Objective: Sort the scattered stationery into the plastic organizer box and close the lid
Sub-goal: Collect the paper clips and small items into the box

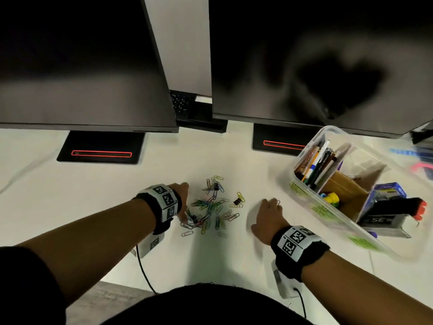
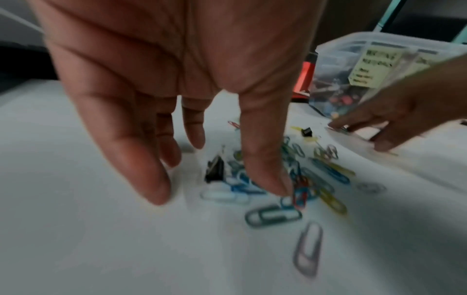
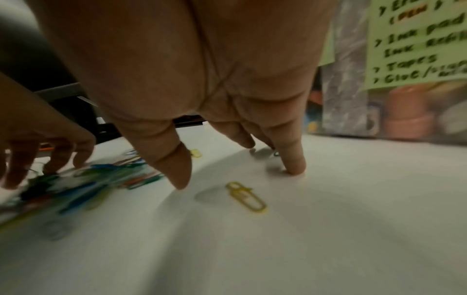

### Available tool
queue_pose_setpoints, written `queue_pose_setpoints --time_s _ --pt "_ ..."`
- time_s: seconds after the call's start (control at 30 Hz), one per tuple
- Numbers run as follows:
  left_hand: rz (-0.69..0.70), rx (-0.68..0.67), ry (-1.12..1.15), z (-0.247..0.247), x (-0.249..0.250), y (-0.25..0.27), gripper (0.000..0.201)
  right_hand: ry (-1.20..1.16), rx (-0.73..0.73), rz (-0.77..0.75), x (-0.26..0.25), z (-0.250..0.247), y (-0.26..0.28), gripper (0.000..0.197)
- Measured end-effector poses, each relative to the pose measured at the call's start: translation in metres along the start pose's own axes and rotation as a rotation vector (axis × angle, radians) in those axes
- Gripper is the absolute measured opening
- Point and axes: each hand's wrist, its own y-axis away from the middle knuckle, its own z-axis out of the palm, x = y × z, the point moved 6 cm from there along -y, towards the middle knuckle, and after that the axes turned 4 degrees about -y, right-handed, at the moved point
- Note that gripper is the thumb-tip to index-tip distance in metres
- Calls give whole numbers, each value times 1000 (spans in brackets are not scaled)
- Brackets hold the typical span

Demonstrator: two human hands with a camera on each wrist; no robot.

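A heap of coloured paper clips (image 1: 210, 207) with small black binder clips (image 1: 237, 201) lies on the white desk (image 1: 93, 195). My left hand (image 1: 183, 207) is at the heap's left edge, its straight fingers (image 2: 265, 159) touching the paper clips (image 2: 323, 179) beside a black binder clip (image 2: 215, 169). My right hand (image 1: 271, 207) rests spread on the desk right of the heap, fingertips (image 3: 293, 161) down, holding nothing. One yellow paper clip (image 3: 246, 196) lies under its palm. The clear plastic organizer box (image 1: 311, 207) stands open at the right, holding pens (image 1: 316, 160) and a stapler (image 1: 386, 214).
Two dark monitors (image 1: 82, 66) on black stands (image 1: 100, 146) fill the back of the desk, with a keyboard (image 1: 180, 102) behind them. Green labels (image 3: 417, 44) are stuck on the box wall. Blurred coloured items (image 1: 419, 160) lie at the far right. The desk's front edge (image 1: 112, 283) is close to my body.
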Motion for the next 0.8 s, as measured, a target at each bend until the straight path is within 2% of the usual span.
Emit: queue_pose_setpoints --time_s 0.1,0.17,0.27,0.33,0.4,0.47,0.53,0.6,0.63,0.73,0.8 --pt "8 19 -21 17 8 -5 109 -17 -38 -61 -18 7 1 78" --pt "38 79 -14 22 16 -8 109 -31 -52 -134 -31 9 2 79" --pt "81 138 120 19 28 -13 93 -85 -45 -302 -52 3 6 72" --pt "108 193 226 10 34 -16 82 -194 -11 -362 -60 -8 6 60" --pt "142 240 303 0 37 -18 74 -268 97 -375 -62 -26 1 40" --pt "195 249 356 -9 39 -19 65 -289 215 -362 -61 -44 -5 31" --pt "238 298 380 -20 39 -19 50 -290 265 -371 -62 -56 -14 35" --pt "255 362 366 -31 35 -20 40 -253 205 -396 -70 -54 -31 47" --pt "260 381 343 -35 34 -21 41 -209 158 -411 -75 -48 -40 53" --pt "260 382 205 -36 36 -25 64 -39 31 -450 -88 -28 -57 75" --pt "304 344 116 -29 43 -25 69 9 -19 -451 -91 -16 -56 80"
